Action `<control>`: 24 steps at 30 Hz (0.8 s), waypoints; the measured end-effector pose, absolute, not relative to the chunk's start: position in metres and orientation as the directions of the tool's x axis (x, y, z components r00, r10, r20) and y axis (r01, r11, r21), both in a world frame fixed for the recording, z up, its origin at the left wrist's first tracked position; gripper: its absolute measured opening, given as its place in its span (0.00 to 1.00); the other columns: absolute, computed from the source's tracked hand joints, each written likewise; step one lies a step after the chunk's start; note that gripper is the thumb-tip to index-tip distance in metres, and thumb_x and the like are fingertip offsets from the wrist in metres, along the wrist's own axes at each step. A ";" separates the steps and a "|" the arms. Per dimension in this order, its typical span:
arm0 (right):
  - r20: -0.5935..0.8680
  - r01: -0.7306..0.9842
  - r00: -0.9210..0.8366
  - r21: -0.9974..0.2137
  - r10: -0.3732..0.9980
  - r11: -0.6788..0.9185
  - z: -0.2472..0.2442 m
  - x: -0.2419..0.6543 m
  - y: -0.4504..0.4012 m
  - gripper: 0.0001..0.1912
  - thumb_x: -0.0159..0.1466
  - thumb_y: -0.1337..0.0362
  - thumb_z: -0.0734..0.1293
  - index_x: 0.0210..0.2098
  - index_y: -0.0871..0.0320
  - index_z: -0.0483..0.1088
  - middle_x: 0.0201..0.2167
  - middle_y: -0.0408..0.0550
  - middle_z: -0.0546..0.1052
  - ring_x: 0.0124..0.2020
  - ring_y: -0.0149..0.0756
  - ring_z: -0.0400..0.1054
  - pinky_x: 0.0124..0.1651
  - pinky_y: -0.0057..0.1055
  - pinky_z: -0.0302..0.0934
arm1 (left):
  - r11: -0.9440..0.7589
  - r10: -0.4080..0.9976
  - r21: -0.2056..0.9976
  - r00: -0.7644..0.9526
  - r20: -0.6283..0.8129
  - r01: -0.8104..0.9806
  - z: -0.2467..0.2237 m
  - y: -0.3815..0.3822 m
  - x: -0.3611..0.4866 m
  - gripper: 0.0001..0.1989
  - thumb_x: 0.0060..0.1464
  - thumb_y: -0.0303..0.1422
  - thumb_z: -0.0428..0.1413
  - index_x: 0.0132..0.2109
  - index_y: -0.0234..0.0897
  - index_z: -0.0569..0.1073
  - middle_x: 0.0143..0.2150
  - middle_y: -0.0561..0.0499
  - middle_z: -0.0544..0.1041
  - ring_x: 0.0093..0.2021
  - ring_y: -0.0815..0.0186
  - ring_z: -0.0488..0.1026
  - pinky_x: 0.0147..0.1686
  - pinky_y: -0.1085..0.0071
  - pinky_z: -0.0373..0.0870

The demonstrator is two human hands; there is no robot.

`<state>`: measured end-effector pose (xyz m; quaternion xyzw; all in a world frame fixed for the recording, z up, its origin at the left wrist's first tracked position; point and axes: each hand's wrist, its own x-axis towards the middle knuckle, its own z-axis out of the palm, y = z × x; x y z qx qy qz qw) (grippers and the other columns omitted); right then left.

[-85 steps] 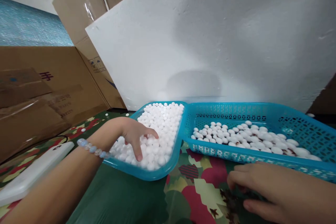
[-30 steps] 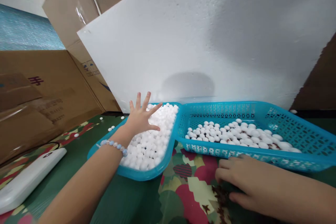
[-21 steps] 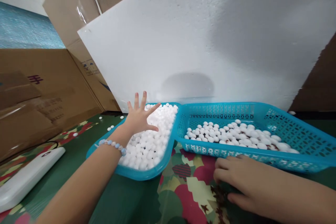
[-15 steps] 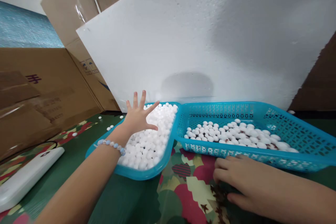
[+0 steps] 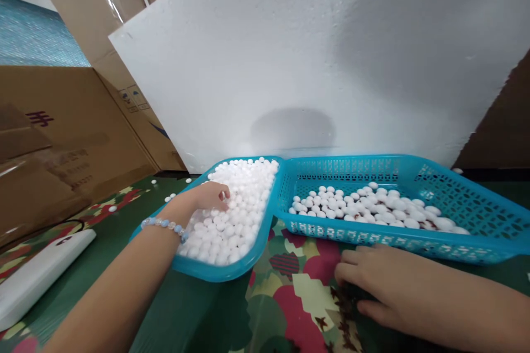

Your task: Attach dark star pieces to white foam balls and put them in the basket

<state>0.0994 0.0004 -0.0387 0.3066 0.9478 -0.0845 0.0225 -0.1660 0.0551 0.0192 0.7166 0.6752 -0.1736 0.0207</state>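
Observation:
My left hand (image 5: pixel 209 196), with a bead bracelet (image 5: pixel 165 224) on the wrist, is low over the white balls (image 5: pixel 232 231) heaped in the left blue basket (image 5: pixel 252 265). Its fingers curl toward the thumb in a pinch, with a bit of white showing between the tips, seemingly a ball. On the patterned tabletop (image 5: pixel 285 309) rests my right hand (image 5: pixel 368 273), palm down, thumb apart and fingers loosely bent, holding nothing visible. It lies just in front of the right blue basket (image 5: pixel 351 236), a perforated one with a layer of white balls (image 5: pixel 372 209).
A white foam board (image 5: pixel 256 60) leans behind both baskets. Cardboard boxes (image 5: pixel 70 132) stand at the left. A white elongated device (image 5: pixel 45 278) lies on the table at left, and several stray balls (image 5: pixel 169 197) sit beside the left basket.
My left hand has come down from above the left basket onto the balls, and its spread fingers have curled in. The right hand has stayed in place. The view has shifted slightly.

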 end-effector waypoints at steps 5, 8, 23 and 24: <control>-0.059 0.568 -0.822 -0.168 0.567 0.806 -0.040 0.102 0.000 0.11 0.48 0.73 0.57 0.29 0.58 0.65 0.27 0.48 0.69 0.29 0.38 0.64 0.29 0.29 0.55 | -0.089 0.951 -0.218 0.018 -0.309 0.972 0.017 0.054 -0.167 0.11 0.47 0.32 0.45 0.36 0.30 0.63 0.34 0.49 0.66 0.33 0.68 0.64 0.32 0.67 0.63; -0.050 0.567 -0.822 -0.165 0.567 0.807 -0.041 0.103 0.000 0.11 0.47 0.75 0.57 0.29 0.58 0.65 0.26 0.48 0.69 0.28 0.37 0.64 0.28 0.28 0.55 | -0.108 0.934 -0.215 0.025 -0.358 0.971 0.017 0.052 -0.169 0.10 0.47 0.31 0.45 0.36 0.30 0.64 0.33 0.49 0.67 0.33 0.69 0.65 0.31 0.68 0.63; -0.178 0.527 -0.844 -0.097 0.506 0.844 -0.044 0.092 0.000 0.15 0.48 0.78 0.54 0.29 0.58 0.66 0.29 0.46 0.71 0.27 0.34 0.65 0.27 0.26 0.57 | -0.083 0.912 -0.169 0.006 -0.410 0.982 0.017 0.048 -0.160 0.10 0.47 0.31 0.46 0.38 0.30 0.63 0.37 0.48 0.65 0.36 0.67 0.63 0.34 0.65 0.62; -0.168 0.516 -0.850 -0.073 0.499 0.854 -0.043 0.091 -0.001 0.15 0.47 0.78 0.55 0.29 0.58 0.66 0.28 0.47 0.71 0.26 0.34 0.65 0.25 0.25 0.56 | -0.082 0.911 -0.168 0.005 -0.413 0.982 0.017 0.047 -0.159 0.10 0.47 0.31 0.46 0.37 0.30 0.63 0.37 0.48 0.65 0.36 0.67 0.63 0.34 0.65 0.62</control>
